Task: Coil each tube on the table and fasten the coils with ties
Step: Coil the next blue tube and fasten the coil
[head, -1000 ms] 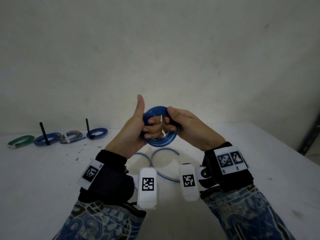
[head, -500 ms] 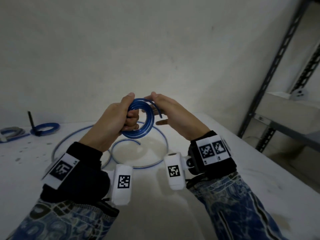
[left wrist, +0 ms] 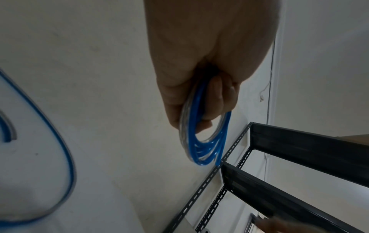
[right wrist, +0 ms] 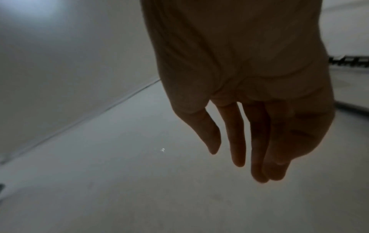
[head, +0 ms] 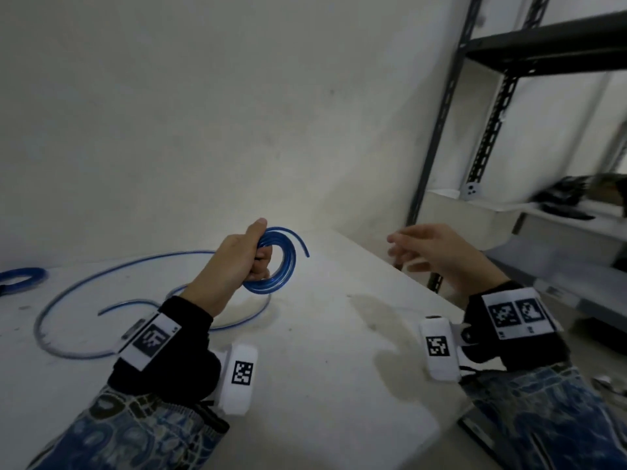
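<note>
Right hand (head: 437,254) has let go (fingers loose); left hand (head: 237,262) grip holds coil (head: 283,266).

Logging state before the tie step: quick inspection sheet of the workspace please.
Surface: white table, scuffed and speckled.
Job's things: blue tube coil held above the table, free end sticking out at upper right, no tie seen on it; loose blue tube lying in wide curves on the table; finished blue coil at the far left edge.
Clutter: nothing seen.
Grippers: left hand grips the coil, fingers curled through it; right hand empty, fingers straight, off the table's right edge.
Cables: nothing seen besides the tubes.
Surroundings: plain wall; dark metal shelving at right.
</note>
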